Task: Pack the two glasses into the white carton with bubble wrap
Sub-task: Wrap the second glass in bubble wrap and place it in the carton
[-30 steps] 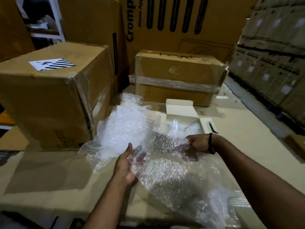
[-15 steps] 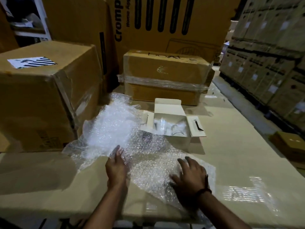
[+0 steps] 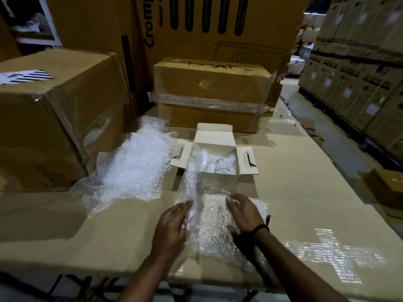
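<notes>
Brown boxes (image 3: 54, 118) are crowding the far and left sides of the table (image 3: 305, 192). A spare heap of wrap (image 3: 135, 166) is lying left of the carton (image 3: 214, 136), which is sitting open in the middle with its flaps spread. A second sheet (image 3: 213, 225) is running from the carton's near wall down to the person. The left hand (image 3: 172, 227) is pressing straight fingers against a raised fold of that sheet. The right hand (image 3: 244, 214) is resting bent fingers on it; whether it is gripping, I cannot tell. The glasses (image 3: 220, 166) are inside the carton, clear and hard to separate. To my eye the sheet is being folded into padding. It wants folding evenly, then easing in gently, without knocking the glasses.
</notes>
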Motion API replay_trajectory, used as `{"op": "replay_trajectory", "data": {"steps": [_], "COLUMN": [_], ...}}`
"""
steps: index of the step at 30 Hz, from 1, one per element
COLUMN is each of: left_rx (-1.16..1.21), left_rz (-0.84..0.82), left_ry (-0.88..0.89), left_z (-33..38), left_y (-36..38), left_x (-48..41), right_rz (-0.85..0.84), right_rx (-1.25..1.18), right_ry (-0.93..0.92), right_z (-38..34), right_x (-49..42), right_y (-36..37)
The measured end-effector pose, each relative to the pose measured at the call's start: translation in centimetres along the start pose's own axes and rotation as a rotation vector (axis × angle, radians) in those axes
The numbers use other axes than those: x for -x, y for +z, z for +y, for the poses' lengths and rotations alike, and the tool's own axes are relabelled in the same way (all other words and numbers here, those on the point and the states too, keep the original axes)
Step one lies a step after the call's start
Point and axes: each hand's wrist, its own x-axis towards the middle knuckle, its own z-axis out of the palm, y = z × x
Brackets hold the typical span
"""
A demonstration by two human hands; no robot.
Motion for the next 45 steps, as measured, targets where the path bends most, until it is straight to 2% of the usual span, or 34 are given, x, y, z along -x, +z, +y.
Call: {"op": "replay_trajectory", "data": {"steps": [2, 4, 6, 9, 11, 14, 17, 19, 24, 26, 29, 30, 33, 35, 37, 39, 41, 43, 45], "left_rx": [-0.057, -0.069, -0.058, -0.054, -0.010, 0.093, 0.053, -0.062, -0.328, -0.346, -0.330, -0.343, -0.515, -0.670, -0.765, -0.781, -0.707, -0.543, -0.427], "left_rz": [-0.037, -0.117, -0.247, -0.370, -0.388, -0.249, -0.127, -0.203, -0.621, -0.668, -0.610, -0.552, -0.361, -0.348, -0.438, -0.558, -0.605, -0.531, -0.376], "left_ry": [0.069, 0.126, 0.198, 0.289, 0.313, 0.291, 0.104, -0.012, -0.135, -0.140, -0.157, -0.165, -0.255, -0.345, -0.407, -0.430, -0.404, -0.366, -0.285], "left_z": [0.6, 0.9, 1.1, 1.5, 2.0, 2.3, 2.3, 2.4, 2.6, 2.5, 2.7, 2.8, 3.4, 3.7, 3.6, 3.4, 3.2, 3.4, 3.5], "left_y": [0.4, 1.1, 1.6, 1.9, 1.6, 1.4, 2.0, 2.5, 3.6, 3.6, 3.3, 3.1, 2.3, 1.7, 1.1, 0.8, 0.7, 0.6, 0.5], "left_x": [0.1, 0.4, 0.5, 0.3, 0.0, -0.7, -1.7, -2.4, -2.4, -1.9, -1.7, -1.8, -2.1, -2.4, -2.5, -2.6, -2.9, -3.2, -3.7], "right_rz": [0.012, -0.110, -0.152, -0.046, 0.010, 0.059, 0.037, 0.055, 0.073, 0.094, 0.280, 0.256, -0.083, -0.148, -0.142, -0.187, -0.165, -0.097, -0.018], "right_rx": [-0.392, -0.630, -0.690, -0.665, -0.643, -0.566, -0.498, -0.385, -0.040, 0.156, 0.457, 0.490, 0.643, 0.669, 0.664, 0.681, 0.671, 0.623, 0.571], "right_ry": [0.059, 0.119, 0.135, 0.189, 0.220, 0.241, 0.282, 0.289, 0.283, 0.236, 0.022, -0.061, -0.149, -0.131, -0.125, -0.114, -0.133, -0.187, -0.273], "right_z": [-1.7, -3.5, -4.9, -5.2, -4.3, -2.0, 0.4, 1.6, 3.5, 4.0, 4.1, 4.1, 3.9, 4.2, 4.0, 3.7, 3.0, 2.0, 0.7], "right_x": [-0.3, -0.8, -1.2, -1.8, -1.9, -1.3, -0.3, 0.1, 1.1, 1.8, 3.1, 3.4, 3.6, 3.3, 3.1, 2.8, 2.3, 1.5, 0.5], "right_y": [-1.1, -2.1, -2.9, -3.3, -3.6, -4.5, -5.5, -5.9, -6.3, -5.9, -4.9, -4.5, -3.7, -3.6, -3.6, -3.6, -3.9, -4.5, -5.0]}}
